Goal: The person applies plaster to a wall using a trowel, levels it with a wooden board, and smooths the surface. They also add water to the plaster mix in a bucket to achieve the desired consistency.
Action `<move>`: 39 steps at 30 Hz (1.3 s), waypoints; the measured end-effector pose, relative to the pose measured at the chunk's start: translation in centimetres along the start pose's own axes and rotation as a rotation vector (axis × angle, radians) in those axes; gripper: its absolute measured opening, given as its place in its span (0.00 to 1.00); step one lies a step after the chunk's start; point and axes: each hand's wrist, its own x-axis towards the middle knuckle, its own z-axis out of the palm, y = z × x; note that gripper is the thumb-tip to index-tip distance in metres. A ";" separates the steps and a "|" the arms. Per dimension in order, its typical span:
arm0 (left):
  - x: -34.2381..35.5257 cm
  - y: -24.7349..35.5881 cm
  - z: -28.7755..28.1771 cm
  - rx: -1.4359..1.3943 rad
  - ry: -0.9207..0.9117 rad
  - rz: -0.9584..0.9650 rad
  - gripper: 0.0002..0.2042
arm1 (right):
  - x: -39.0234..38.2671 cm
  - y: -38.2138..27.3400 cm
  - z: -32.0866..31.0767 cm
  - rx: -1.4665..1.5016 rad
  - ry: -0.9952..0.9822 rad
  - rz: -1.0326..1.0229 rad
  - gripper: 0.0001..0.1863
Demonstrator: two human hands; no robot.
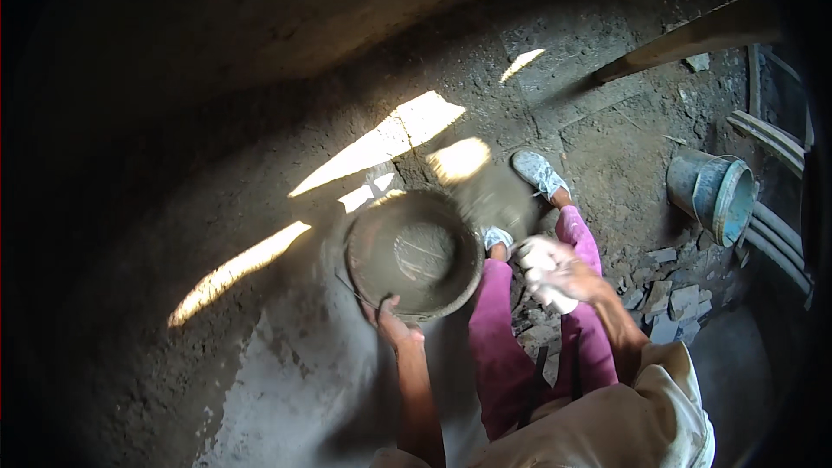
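Pinching round grey-smeared basin (pixel 368 247) at its near-left rim: left hand (pixel 394 325), thumb over edge. Basin lies ahead and slightly right of that hand, the nearer one; no long axis. Right hand (pixel 574 277) right of basin, apart, blurred, whitish item (pixel 539 258) against it; can't tell grip. Tilted bucket (pixel 689 184) far right.

Left forearm (pixel 418 390) stretched forward, left hand (pixel 396 327) curled; right forearm (pixel 620 319) angled inward, right hand (pixel 568 276) motion-blurred
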 end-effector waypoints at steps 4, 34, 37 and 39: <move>1.8 -2.9 -3.3 0.054 0.042 -0.038 0.39 | 3.4 -2.3 -0.9 -0.158 0.633 -0.652 0.27; 3.5 -13.8 -8.9 0.288 0.117 -0.295 0.37 | 39.6 2.8 -7.9 -1.630 0.486 -0.228 0.24; 4.5 -23.1 -17.1 0.590 -0.098 -0.146 0.37 | 49.5 -0.5 -11.6 -1.873 0.642 -0.773 0.20; 4.9 -25.8 -18.9 0.778 -0.161 -0.038 0.37 | 54.7 -1.8 -9.3 -1.844 0.747 -0.967 0.13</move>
